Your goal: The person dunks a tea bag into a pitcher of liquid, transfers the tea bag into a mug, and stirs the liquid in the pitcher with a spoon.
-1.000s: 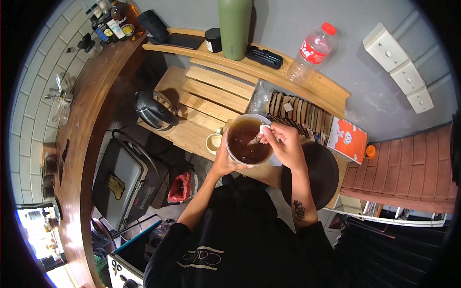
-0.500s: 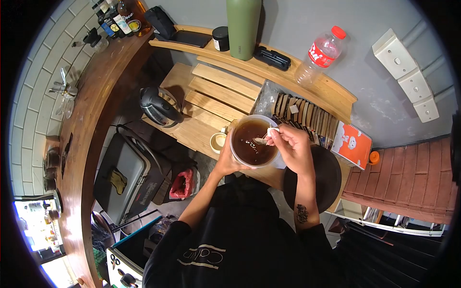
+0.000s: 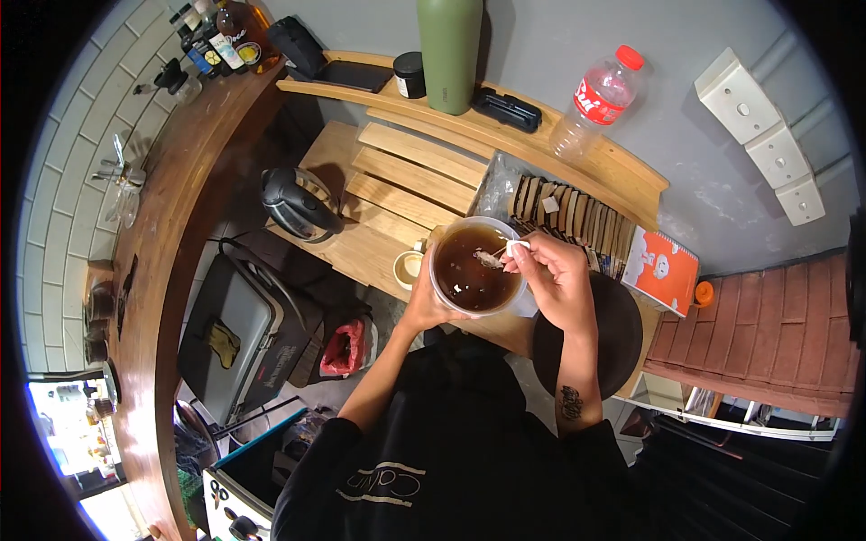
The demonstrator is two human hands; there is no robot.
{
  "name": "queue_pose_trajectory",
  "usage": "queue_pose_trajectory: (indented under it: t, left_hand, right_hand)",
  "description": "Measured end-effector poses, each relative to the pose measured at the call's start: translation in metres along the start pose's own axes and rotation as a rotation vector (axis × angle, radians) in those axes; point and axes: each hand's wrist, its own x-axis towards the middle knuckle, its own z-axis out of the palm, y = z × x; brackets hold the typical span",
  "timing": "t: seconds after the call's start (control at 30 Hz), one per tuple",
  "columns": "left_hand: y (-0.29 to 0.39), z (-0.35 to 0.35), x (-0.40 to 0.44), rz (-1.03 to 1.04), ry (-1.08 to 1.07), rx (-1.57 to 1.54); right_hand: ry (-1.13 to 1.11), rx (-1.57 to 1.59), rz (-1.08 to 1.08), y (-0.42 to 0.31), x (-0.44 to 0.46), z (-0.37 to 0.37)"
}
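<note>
A clear round tub (image 3: 478, 267) of brown tea is held up in front of my body, over the wooden table's front edge. My left hand (image 3: 428, 302) wraps round its left side. Over the tub's right rim, my right hand (image 3: 553, 270) pinches a white tag and string between thumb and fingers. A wet tea bag (image 3: 490, 260) hangs from it at the tea's surface. Small bright glints show on the liquid. Just left of the tub, a small cream cup (image 3: 408, 268) stands on the table.
A black kettle (image 3: 300, 205) stands left on the slatted table (image 3: 397, 203). Behind are a green bottle (image 3: 449, 56), a plastic bottle (image 3: 595, 104) and a row of books (image 3: 570, 216). A dark round stool (image 3: 588, 338) is at right, an orange notebook (image 3: 661, 269) beyond it.
The view has shifted slightly. My right hand has moved a little to the right with the tag, and the tea bag has shifted in the tea. My left hand keeps its hold.
</note>
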Motion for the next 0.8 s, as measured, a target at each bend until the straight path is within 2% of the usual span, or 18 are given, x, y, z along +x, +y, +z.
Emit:
queue_pose_trajectory:
  t: [0.2, 0.37, 0.53, 0.8]
  left_hand:
    - [-0.006, -0.001, 0.0, 0.011, 0.006, -0.009]
    - [-0.008, -0.001, 0.0, 0.028, -0.006, -0.048]
    - [-0.006, 0.0, -0.001, 0.03, 0.007, -0.049]
    - [-0.002, 0.0, 0.002, 0.005, -0.029, -0.026]
  right_hand:
    - [0.015, 0.09, 0.084, 0.036, -0.006, 0.012]
    - [0.0, 0.036, 0.038, 0.006, -0.003, 0.002]
    - [0.024, 0.084, 0.071, 0.035, -0.007, 0.016]
    - [0.015, 0.063, 0.018, 0.006, -0.006, 0.003]
